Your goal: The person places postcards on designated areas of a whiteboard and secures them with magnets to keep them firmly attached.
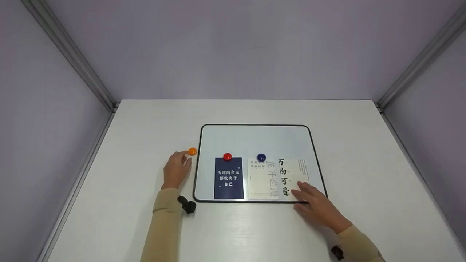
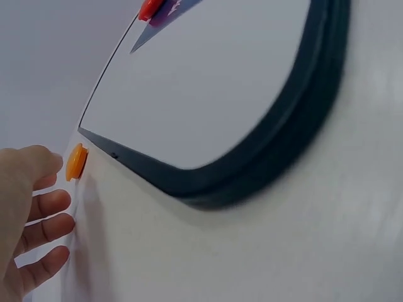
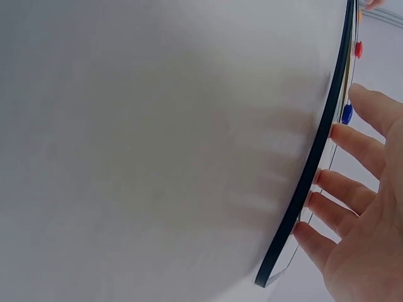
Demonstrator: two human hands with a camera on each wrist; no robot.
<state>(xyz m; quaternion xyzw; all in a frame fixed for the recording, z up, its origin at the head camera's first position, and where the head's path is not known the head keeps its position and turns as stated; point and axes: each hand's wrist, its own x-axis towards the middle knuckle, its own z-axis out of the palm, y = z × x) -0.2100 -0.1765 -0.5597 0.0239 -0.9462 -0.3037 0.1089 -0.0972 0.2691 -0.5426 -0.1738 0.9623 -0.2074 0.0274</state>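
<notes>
An orange round magnet (image 1: 192, 151) lies beside the left edge of the whiteboard (image 1: 255, 140). My left hand (image 1: 177, 169) is at it, fingertips right up against its left side. In the left wrist view the magnet (image 2: 77, 162) shows just past the tips, not enclosed by the loosely bent fingers (image 2: 47, 233). My right hand (image 1: 316, 205) rests over the lower right of the board, its spread fingers touching the white card with bold black characters (image 1: 296, 169). A red magnet (image 1: 227, 157) sits on the navy card (image 1: 228, 178), a blue magnet (image 1: 261, 157) on the middle card (image 1: 260, 180).
The black-framed board lies flat on a white table (image 1: 236, 229). Pale walls (image 1: 247, 51) enclose it at the back and both sides. A small black device (image 1: 187, 205) is by the left wrist, another (image 1: 337, 252) by the right wrist.
</notes>
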